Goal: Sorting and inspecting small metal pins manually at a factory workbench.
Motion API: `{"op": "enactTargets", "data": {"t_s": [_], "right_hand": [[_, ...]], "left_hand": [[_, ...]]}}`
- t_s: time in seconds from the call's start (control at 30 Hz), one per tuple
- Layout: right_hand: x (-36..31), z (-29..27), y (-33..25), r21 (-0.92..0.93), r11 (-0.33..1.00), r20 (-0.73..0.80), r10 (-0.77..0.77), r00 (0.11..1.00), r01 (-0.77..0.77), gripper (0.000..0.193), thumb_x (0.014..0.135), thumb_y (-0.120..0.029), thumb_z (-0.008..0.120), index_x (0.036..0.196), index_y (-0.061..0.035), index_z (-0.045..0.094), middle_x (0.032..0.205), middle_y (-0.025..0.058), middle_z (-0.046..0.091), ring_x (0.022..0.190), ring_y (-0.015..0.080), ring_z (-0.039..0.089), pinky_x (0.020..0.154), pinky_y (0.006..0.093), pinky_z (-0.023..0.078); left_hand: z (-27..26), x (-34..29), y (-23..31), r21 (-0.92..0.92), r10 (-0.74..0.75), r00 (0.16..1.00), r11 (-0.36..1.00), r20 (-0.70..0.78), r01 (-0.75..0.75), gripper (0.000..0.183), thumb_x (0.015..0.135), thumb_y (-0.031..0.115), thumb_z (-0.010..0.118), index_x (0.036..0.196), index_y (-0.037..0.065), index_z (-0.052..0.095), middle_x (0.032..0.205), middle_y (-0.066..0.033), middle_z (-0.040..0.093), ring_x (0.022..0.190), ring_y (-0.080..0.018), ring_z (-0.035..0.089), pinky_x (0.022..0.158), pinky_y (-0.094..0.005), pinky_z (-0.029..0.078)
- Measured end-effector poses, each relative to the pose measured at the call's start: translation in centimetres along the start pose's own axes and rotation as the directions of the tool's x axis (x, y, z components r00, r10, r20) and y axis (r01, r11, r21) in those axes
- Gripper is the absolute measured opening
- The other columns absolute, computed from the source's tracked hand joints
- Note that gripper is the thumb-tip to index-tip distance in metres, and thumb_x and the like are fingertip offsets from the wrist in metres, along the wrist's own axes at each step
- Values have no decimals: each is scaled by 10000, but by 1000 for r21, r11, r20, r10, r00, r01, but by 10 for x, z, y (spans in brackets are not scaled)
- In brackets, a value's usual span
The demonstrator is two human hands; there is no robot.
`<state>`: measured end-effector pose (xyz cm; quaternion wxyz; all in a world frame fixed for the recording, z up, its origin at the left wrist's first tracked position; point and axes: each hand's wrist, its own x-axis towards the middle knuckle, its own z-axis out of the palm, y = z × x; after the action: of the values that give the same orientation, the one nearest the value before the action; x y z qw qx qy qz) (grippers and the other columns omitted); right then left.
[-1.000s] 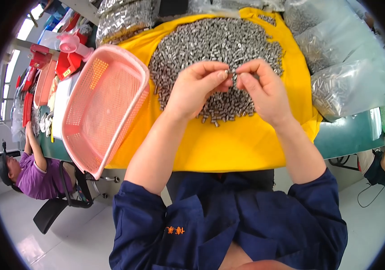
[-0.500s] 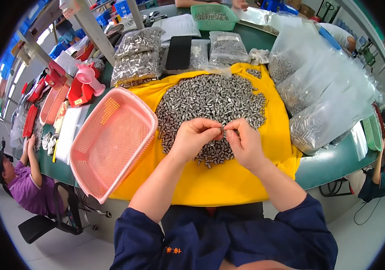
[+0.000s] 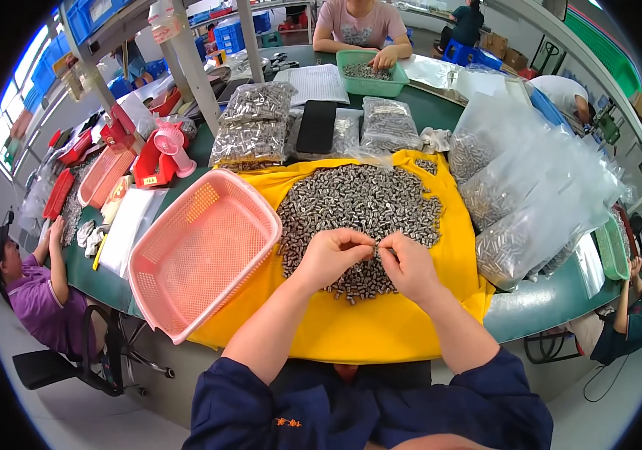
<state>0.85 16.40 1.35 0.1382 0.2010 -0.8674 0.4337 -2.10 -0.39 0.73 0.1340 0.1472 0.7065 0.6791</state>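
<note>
My left hand [image 3: 330, 257] and my right hand [image 3: 409, 268] meet fingertip to fingertip over the near half of a pile of small metal cylinders [image 3: 362, 196]. Both are closed in a pinch on a tiny metal part [image 3: 375, 244] between them, mostly covered by the fingers. Beneath the pile spreads a yellow cloth [image 3: 336, 336] that hangs over the table's near edge. A pink perforated basket [image 3: 199, 251], with no parts visible in it, stands left of my left forearm.
Clear bags of metal parts [image 3: 252, 139] and a black phone [image 3: 316, 127] lie behind the pile. Larger bags [image 3: 512, 229] crowd the right. A pink fan [image 3: 174, 148] stands at left. Across the table, a person reaches into a green basket [image 3: 373, 84]; others sit at both sides.
The view has tilted up, so the table sits lower and the person across shows more fully. My hands stay pinched together above the pile.
</note>
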Motion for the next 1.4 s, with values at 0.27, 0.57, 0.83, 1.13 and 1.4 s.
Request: {"op": "enactTargets", "data": {"t_s": [0.27, 0.57, 0.83, 1.13, 1.4], "right_hand": [[-2, 2, -2, -1, 998, -57, -57, 997, 57, 40, 773, -56, 517, 798, -37, 492, 688, 131, 539, 618, 317, 529, 541, 363, 420], [-2, 4, -2, 144, 985, -47, 106, 993, -98, 59, 808, -83, 509, 814, -28, 490, 610, 87, 525, 509, 171, 497, 495, 282, 399], [-2, 3, 2, 170, 979, -40, 121, 992, -112, 68, 808, -90, 512, 810, -25, 490, 620, 84, 524, 514, 168, 486, 505, 277, 399], [-3, -5, 2, 103, 978, -34, 188, 982, -183, 64, 796, -95, 530, 822, -44, 502, 652, 112, 545, 571, 236, 550, 531, 313, 421], [0, 4, 7, -52, 988, -63, -146, 987, 143, 50, 772, -64, 527, 791, -51, 484, 678, 119, 532, 631, 302, 531, 545, 368, 412]], "left_hand": [[3, 1, -2, -126, -43, 999, 991, 24, 46, 118, 770, 35, 598, 875, -17, 616, 780, -43, 625, 708, -84, 585, 650, -201, 481], [3, 2, -9, -35, 39, 999, 999, -35, -40, 134, 755, 60, 622, 878, 8, 634, 763, -16, 622, 679, -58, 552, 625, -193, 462], [4, 3, -7, -24, 45, 999, 999, -26, -45, 134, 758, 63, 618, 879, 7, 632, 769, -19, 624, 684, -56, 552, 629, -191, 457], [10, 9, -7, 28, 122, 993, 992, 3, -122, 143, 761, 61, 609, 888, -4, 624, 756, -31, 628, 679, -72, 568, 601, -196, 457], [-1, 4, 0, -138, -93, 993, 985, 71, 102, 126, 780, 45, 587, 884, -25, 602, 778, -41, 616, 714, -89, 585, 660, -203, 481]]}}
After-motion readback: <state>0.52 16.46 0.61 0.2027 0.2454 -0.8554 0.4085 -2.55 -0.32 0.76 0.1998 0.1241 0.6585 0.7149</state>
